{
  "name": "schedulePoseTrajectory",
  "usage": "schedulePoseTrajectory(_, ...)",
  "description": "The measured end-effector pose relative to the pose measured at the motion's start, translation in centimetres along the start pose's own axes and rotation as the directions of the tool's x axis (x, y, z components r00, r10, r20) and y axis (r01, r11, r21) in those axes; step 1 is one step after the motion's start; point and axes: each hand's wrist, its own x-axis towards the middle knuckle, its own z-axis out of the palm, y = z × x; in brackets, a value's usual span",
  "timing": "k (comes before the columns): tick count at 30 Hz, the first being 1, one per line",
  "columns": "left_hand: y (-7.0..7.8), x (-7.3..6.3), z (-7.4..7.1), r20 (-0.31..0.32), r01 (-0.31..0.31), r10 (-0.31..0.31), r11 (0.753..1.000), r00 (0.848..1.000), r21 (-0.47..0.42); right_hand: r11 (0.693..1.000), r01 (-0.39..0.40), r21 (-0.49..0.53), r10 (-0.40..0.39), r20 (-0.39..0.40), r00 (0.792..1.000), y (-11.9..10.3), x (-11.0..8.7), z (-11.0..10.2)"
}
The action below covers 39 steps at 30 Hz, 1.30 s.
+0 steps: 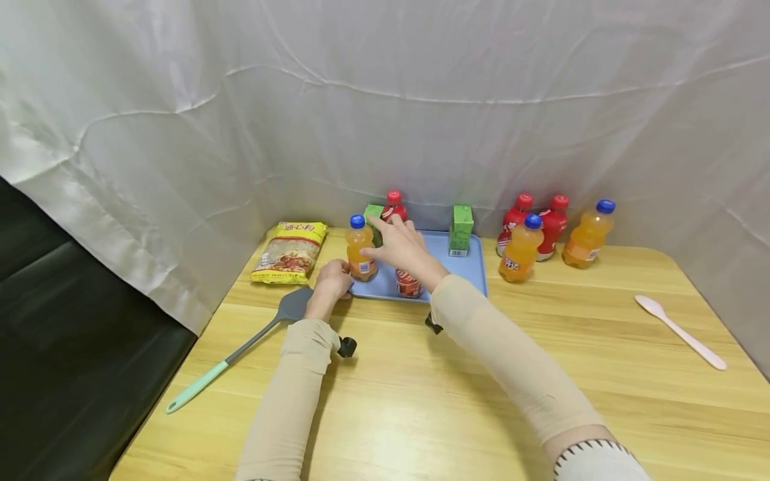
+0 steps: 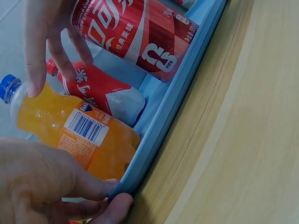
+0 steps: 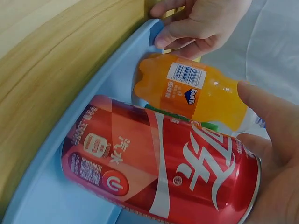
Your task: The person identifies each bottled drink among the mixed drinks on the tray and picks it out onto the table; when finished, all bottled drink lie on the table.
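My left hand (image 1: 333,280) pinches the front left corner of a blue tray (image 1: 474,270), thumb above and fingers at the rim. On that corner stands an orange Fanta bottle (image 1: 361,248) with a blue cap. My right hand (image 1: 402,246) reaches over the tray with its fingers spread and loose, thumb and forefinger beside the bottle's upper part. Below its palm a red Coca-Cola can (image 3: 163,161) stands near the front rim. Behind are a red-capped bottle (image 2: 105,91) and a green carton (image 1: 373,211), partly hidden. Another green carton (image 1: 461,230) stands at the tray's back right.
Left of the tray lie a yellow pasta bag (image 1: 291,252) and a grey spatula (image 1: 255,342) with a mint handle. To the right stand two Fanta bottles (image 1: 522,250) and two red bottles (image 1: 553,227). A pink spoon (image 1: 680,331) lies at the far right. Grey curtain (image 1: 421,133) hangs behind.
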Motion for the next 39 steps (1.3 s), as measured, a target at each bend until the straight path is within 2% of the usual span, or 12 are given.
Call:
schedulePoseTrajectory(11, -0.1, 0.2, -0.1, 0.009, 0.006, -0.006, 1.000, 1.000, -0.016, 1.000, -0.020, 0.015, 0.020, 0.011, 1.000, -0.9, 0.8, 0.4)
schedulePoseTrajectory(17, -0.2, 0.2, -0.1, -0.003, -0.006, 0.006, 1.000, 1.000, -0.020, 1.000, -0.021, 0.012, 0.022, -0.066, 0.998, -0.9, 1.0, 0.8)
schedulePoseTrajectory(25, -0.2, 0.0, 0.1, -0.005, 0.003, -0.003, 0.999, 1.000, -0.033, 0.998, 0.054, -0.028, -0.058, -0.147, 0.987, -0.4, 1.1, 1.0)
schedulePoseTrajectory(30, -0.1, -0.1, 0.0, -0.001, -0.003, 0.003, 1.000, 1.000, -0.022, 0.998, 0.067, -0.019, -0.069, -0.186, 0.980, -0.8, 0.6, 0.5)
schedulePoseTrajectory(35, -0.3, 0.0, -0.2, 0.006, -0.013, 0.013, 1.000, 1.000, -0.003, 0.996, 0.084, 0.034, -0.074, -0.226, 0.971, -1.8, -0.2, -0.3)
schedulePoseTrajectory(39, -0.5, 0.1, -0.3, 0.004, -0.054, 0.054, 0.998, 0.999, 0.018, 0.985, 0.113, 0.134, -0.080, -0.230, 0.970, -2.7, -1.1, -1.0)
